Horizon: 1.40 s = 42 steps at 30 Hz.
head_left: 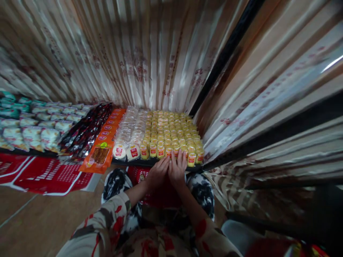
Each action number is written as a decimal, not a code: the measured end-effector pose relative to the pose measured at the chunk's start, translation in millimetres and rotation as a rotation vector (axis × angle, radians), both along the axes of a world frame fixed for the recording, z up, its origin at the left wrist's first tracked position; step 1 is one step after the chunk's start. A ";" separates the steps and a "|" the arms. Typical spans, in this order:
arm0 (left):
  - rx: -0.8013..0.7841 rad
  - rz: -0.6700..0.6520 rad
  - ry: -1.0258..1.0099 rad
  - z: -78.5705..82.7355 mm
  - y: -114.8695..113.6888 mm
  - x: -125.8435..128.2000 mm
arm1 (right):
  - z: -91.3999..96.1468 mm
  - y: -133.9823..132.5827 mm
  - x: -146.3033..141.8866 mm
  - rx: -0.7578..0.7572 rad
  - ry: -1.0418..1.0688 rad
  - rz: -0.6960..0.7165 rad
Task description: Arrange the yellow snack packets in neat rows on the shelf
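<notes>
Rows of small yellow snack packs [160, 137] with red labels stand on a low dark shelf. At the front edge of these rows, my right hand [177, 168] lies with its fingers stretched out against the front packs. My left hand [158, 172] is right beside it, thumb side close to the right hand, fingers reaching forward to the same packs. Neither hand visibly lifts a pack, and the palms are hidden. To the left stand clear-wrapped round white snacks [134, 151] with red labels.
Left along the shelf are orange snack bags [100, 151], dark shiny packets [85, 132], white packets [50, 137] and green packets [10, 107]. Pleated printed sheeting [155, 53] hangs behind and to the right. A black post [227, 53] rises at the corner; a red printed bag [53, 175] is below.
</notes>
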<state>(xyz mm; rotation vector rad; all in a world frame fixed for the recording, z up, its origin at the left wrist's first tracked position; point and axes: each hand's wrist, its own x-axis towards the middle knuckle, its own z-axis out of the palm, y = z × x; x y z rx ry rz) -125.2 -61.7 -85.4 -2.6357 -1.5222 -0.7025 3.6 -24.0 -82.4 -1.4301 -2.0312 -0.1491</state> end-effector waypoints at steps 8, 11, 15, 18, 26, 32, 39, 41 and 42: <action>0.191 0.296 -0.273 3.2 -19.9 -16.2 | -3.9 2.8 -1.9 0.035 -0.018 -0.015; 0.179 0.520 -0.352 9.4 -21.3 -29.5 | -2.1 2.4 -3.4 0.036 0.001 -0.011; 0.128 0.581 -0.397 11.5 -13.2 -43.5 | -3.2 3.2 -4.6 0.029 0.034 -0.006; 0.131 0.579 -0.406 10.3 -5.0 -45.8 | -3.9 3.5 -4.4 0.020 0.035 -0.009; 0.185 0.488 -0.344 4.7 7.7 -53.9 | -0.9 2.6 -4.3 0.018 0.026 -0.024; 0.206 0.447 -0.336 0.7 11.0 -64.5 | 0.4 1.9 -4.2 0.006 0.054 -0.010; 0.237 0.461 -0.362 -1.4 10.2 -64.0 | 1.5 1.3 -0.5 0.019 0.048 -0.035; 0.244 0.443 -0.365 -2.9 9.0 -65.0 | 1.4 1.0 0.8 0.031 0.041 -0.035; 0.247 0.434 -0.362 -3.5 8.3 -65.4 | 1.5 0.8 1.2 0.040 0.033 -0.026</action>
